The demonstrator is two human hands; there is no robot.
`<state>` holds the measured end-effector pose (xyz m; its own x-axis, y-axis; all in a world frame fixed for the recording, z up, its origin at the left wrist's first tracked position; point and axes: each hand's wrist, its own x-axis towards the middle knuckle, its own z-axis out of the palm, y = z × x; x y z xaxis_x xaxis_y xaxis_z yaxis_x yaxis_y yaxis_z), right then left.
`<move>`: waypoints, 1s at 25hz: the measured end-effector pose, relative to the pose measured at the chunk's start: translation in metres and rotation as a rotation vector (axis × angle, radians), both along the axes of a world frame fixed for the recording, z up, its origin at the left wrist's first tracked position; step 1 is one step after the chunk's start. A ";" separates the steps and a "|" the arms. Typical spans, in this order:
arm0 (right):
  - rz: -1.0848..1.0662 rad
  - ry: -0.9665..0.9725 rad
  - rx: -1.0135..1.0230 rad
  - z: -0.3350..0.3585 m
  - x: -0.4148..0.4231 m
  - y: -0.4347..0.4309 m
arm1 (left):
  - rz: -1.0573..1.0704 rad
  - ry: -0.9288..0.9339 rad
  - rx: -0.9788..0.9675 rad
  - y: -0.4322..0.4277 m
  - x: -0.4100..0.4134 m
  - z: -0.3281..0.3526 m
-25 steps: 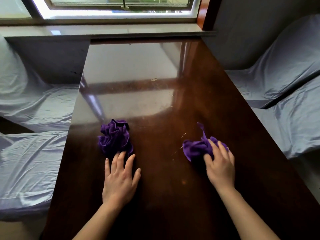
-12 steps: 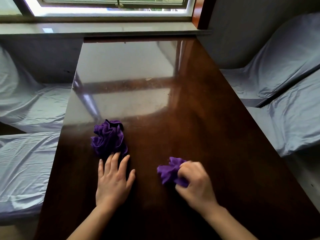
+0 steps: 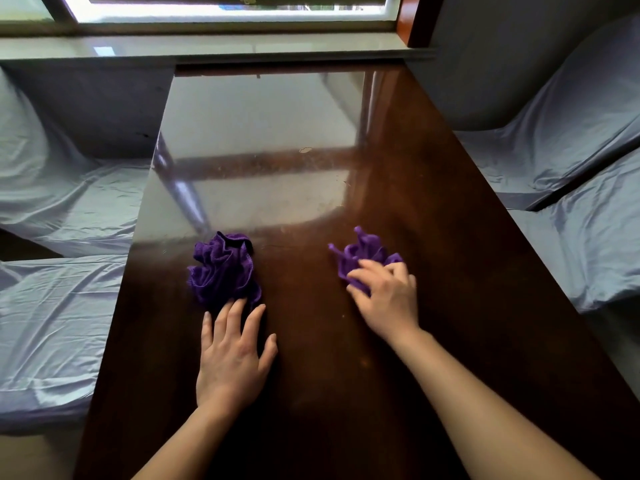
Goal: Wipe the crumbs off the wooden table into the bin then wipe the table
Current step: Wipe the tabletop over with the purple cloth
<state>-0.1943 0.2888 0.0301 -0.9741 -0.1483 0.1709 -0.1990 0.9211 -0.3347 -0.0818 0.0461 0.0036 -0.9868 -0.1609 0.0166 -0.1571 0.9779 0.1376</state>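
Note:
A dark glossy wooden table (image 3: 450,237) runs from me to the window. My right hand (image 3: 388,299) presses on a crumpled purple cloth (image 3: 360,252) right of centre, fingers curled over its near edge. A second purple cloth (image 3: 221,268) lies bunched left of centre. My left hand (image 3: 232,358) rests flat on the table just behind it, fingers spread, fingertips touching the cloth's near edge. A pale crumb (image 3: 304,150) and fine specks lie farther up the table. No bin is in view.
Seats draped in pale blue-grey sheets flank the table, on the left (image 3: 59,306) and on the right (image 3: 571,168). A stone window sill (image 3: 207,50) and a window close off the far end.
My right hand with its cloth was pulled toward me and left, then pushed away and to the right again. The left hand and its cloth stayed where they were.

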 end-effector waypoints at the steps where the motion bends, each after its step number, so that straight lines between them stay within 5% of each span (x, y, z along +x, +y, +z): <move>1: 0.060 0.029 -0.014 -0.002 0.016 -0.005 | 0.000 -0.004 0.002 0.000 0.000 0.000; 5: 0.289 0.014 -0.082 0.002 0.060 0.002 | -0.006 -0.002 0.008 0.001 0.001 0.003; 9: -0.042 0.096 -0.407 0.021 0.023 0.044 | -0.018 0.008 0.013 0.002 0.001 0.002; 12: -0.203 -0.062 -0.171 0.016 -0.021 0.061 | -0.014 0.007 0.012 0.001 0.000 0.002; 15: -0.089 -0.185 0.228 -0.014 -0.046 0.052 | -0.013 0.000 0.003 0.002 0.001 0.001; 20: -0.210 -0.071 0.117 -0.015 -0.081 0.023 | -0.003 -0.001 -0.019 0.003 0.000 0.000; 25: 0.242 0.111 0.075 -0.015 0.017 -0.018 | 0.000 -0.007 -0.006 0.005 0.001 0.004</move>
<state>-0.1772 0.2709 0.0150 -0.8846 -0.3911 0.2543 -0.4483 0.8634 -0.2316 -0.0807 0.0514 0.0080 -0.9870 -0.1605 0.0109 -0.1577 0.9788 0.1304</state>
